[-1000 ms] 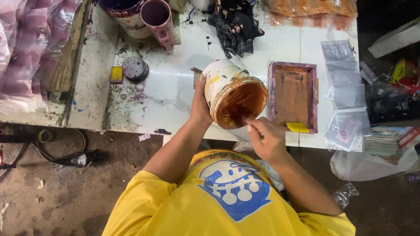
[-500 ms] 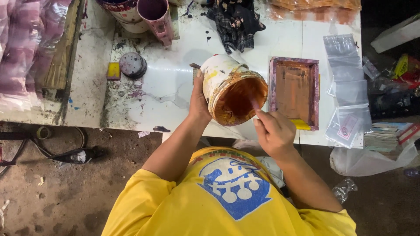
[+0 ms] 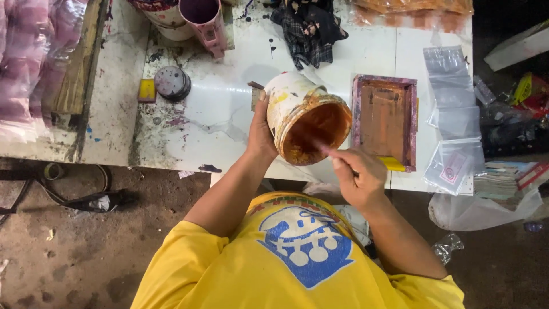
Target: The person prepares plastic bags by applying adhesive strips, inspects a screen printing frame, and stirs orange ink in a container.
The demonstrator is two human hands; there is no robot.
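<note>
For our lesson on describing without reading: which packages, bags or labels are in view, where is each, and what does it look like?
Clear plastic zip bags: row right of the purple-framed tray, flat, see-through.
Bag with a round red mark: nearest the table's edge.
Paint-smeared white tub: tilted in the left hand, orange inside.
White plastic bag: below the table's right edge, crumpled.
</note>
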